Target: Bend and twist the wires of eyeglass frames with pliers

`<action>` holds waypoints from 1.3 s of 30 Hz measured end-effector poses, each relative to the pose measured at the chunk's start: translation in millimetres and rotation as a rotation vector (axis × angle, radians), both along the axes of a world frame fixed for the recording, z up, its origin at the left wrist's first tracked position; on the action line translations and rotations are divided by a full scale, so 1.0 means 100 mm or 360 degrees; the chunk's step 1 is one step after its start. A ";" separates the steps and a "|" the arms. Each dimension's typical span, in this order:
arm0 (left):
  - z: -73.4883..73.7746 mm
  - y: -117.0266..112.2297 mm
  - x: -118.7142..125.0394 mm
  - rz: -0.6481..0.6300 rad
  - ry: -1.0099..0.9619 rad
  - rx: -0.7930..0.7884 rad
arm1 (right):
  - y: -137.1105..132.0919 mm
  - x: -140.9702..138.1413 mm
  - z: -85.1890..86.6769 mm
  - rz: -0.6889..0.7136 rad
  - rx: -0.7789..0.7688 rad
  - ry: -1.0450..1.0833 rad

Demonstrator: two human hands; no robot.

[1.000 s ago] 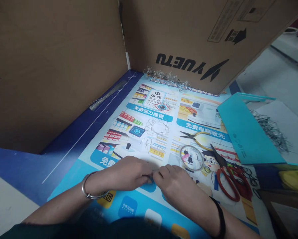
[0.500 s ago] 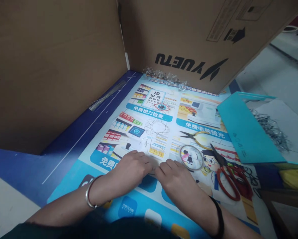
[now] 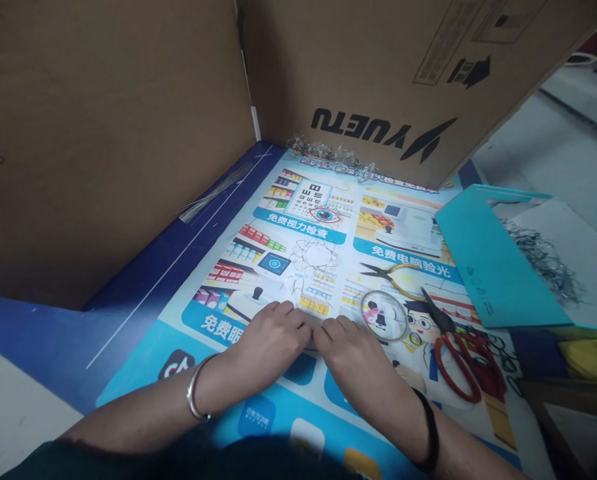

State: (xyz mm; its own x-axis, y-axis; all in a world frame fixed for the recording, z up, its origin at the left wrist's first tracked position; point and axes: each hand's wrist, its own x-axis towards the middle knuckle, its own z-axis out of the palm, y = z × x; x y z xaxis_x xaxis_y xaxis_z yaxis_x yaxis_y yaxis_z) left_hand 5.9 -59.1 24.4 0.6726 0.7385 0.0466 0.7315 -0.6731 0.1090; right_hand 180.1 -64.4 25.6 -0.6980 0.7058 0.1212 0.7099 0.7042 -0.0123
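My left hand (image 3: 271, 340) and my right hand (image 3: 351, 347) rest side by side on a printed poster (image 3: 403, 227), fingers curled and pinched together where they meet. Whatever they pinch is too small to name. A thin wire flower-shaped piece (image 3: 314, 257) lies just beyond the fingertips. A wire ring (image 3: 384, 315) lies to the right of my right hand. A silver bangle is on my left wrist, a black band on my right.
Yellow-handled pliers (image 3: 393, 275) and red-handled scissors (image 3: 456, 357) lie at the right. A teal folder (image 3: 493, 267) holds a heap of wire scraps (image 3: 541, 257). Cardboard walls (image 3: 103, 133) stand at the left and back, with clear bits (image 3: 328, 155) at the back wall's foot.
Both hands have slid forward, away from me, along the poster toward the wire piece, staying pinched together.
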 end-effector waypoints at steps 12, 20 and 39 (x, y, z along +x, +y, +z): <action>-0.03 0.18 -0.01 0.0346 -0.0584 -0.0246 | 0.27 0.08 -0.08 -0.0396 -0.0654 0.0826; -0.05 0.24 0.04 0.0829 -0.1527 -0.1211 | 0.30 0.06 -0.21 -0.0630 -0.1681 0.1792; -0.14 0.30 0.00 0.0863 -0.1437 -0.1019 | 0.35 0.13 -0.12 -0.0521 -0.1524 0.1408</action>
